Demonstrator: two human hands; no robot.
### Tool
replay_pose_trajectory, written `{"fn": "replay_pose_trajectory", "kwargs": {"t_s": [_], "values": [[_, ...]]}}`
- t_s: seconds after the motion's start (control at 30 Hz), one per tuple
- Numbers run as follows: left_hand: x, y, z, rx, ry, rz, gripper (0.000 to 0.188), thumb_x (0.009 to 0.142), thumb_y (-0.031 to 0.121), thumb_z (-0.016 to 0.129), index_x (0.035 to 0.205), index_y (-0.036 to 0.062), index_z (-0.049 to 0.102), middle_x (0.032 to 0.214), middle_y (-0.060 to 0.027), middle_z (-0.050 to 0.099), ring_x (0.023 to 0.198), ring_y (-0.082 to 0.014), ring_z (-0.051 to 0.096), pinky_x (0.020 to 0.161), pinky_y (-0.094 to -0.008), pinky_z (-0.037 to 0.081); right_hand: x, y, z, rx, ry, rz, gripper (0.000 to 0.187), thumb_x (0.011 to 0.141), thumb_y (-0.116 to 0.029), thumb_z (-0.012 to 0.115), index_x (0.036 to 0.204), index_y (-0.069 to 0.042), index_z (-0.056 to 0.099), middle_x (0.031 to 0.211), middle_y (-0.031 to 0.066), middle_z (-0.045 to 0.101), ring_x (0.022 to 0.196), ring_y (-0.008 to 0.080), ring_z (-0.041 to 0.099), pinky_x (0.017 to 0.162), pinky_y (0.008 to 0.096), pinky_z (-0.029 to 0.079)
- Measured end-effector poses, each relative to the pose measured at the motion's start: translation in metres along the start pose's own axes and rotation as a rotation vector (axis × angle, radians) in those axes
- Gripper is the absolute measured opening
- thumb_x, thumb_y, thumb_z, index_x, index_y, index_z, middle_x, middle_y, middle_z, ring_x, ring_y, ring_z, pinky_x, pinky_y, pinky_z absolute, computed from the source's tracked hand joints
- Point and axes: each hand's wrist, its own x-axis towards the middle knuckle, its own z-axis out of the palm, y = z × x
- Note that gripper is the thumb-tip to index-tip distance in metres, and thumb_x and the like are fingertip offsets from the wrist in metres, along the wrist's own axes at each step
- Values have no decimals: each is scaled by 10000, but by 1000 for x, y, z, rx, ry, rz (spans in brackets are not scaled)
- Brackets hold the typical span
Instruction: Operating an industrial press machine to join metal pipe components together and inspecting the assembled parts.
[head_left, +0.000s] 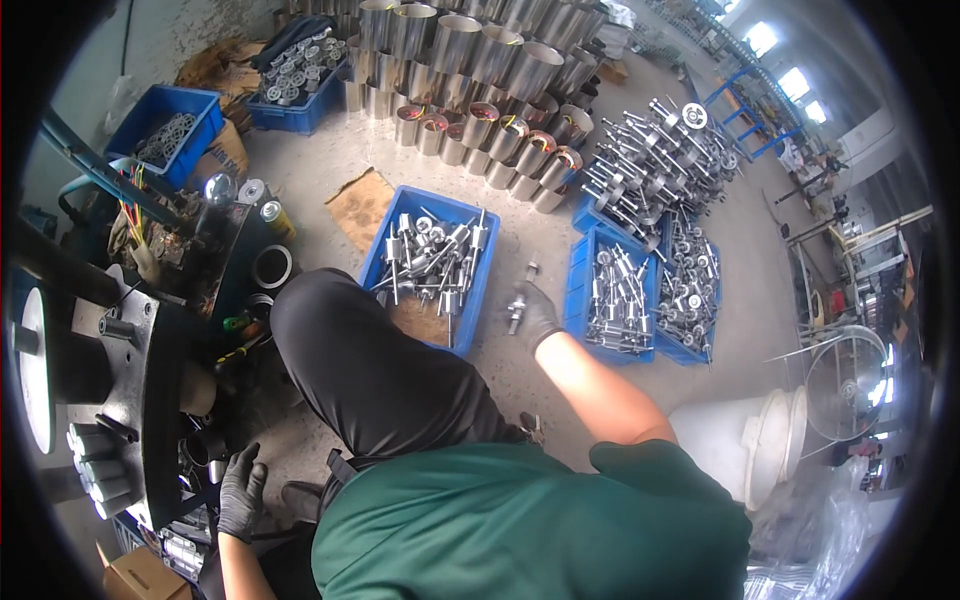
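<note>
My right hand point(540, 312), in a grey glove, is closed around a metal rotor shaft point(516, 320). Both ends of the shaft stick out of the grip, over the floor between the blue bins. To its left stands a blue bin point(474, 312) with several rotor shafts point(434, 250) lying loose in it; brown board shows at its near end. At the lower left my left hand point(241, 494), gloved too, has its thumb and fingers apart and holds nothing visible. It is beside the black machine point(160, 400) with its round plate.
More blue bins point(580, 285) of shafts stand at the right, with a tall heap of rotors point(660, 165) behind. Stacked metal cylinders point(490, 55) fill the far side. White buckets point(765, 440) are near my right elbow. Cardboard point(362, 205) lies on the floor.
</note>
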Motion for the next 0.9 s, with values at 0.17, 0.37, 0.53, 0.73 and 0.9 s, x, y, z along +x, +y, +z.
{"fn": "replay_pose_trajectory", "kwargs": {"t_s": [0.17, 0.37, 0.53, 0.73, 0.9], "values": [[0, -5, 8, 215, -56, -57, 454, 987, 354, 681, 1273, 2, 678, 1152, -220, 674, 1059, -386, 661, 947, -441, 530, 141, -24, -173, -552, 634, -385, 206, 820, -138, 834, 968, -58, 716, 743, 90, 691, 667, 241, 678, 631, 418, 562], [10, -19, 15, 162, 36, -50, 142, 949, 144, 707, 979, 5, 707, 897, -192, 702, 853, -367, 701, 781, -434, 554, 190, -121, -280, -742, 725, -1061, 378, 863, -167, 732, 1204, -9, 694, 1053, 237, 772, 943, 373, 746, 842, 475, 557], [17, -14, 17, 245, 103, -133, 93, 974, 146, 697, 934, 63, 687, 827, -199, 690, 803, -411, 664, 713, -446, 522, 184, -105, -192, -973, 463, -955, 284, 944, -186, 667, 1162, -14, 723, 1026, 169, 769, 953, 303, 714, 849, 385, 543], [17, 8, 12, 400, 176, -78, 109, 1000, 198, 666, 963, 95, 663, 812, -214, 688, 832, -467, 666, 713, -525, 522, 153, 41, -5, -1130, -262, -972, 206, 922, -148, 662, 1059, -20, 747, 1049, 143, 774, 986, 291, 731, 843, 387, 570], [18, 11, 7, 434, 134, -177, 300, 1007, 360, 687, 986, 62, 712, 845, -226, 717, 831, -451, 688, 741, -523, 539, 118, 116, 81, -2366, -905, -894, 392, 902, -192, 668, 1255, -22, 693, 1228, 210, 737, 1044, 377, 742, 936, 435, 588]]}}
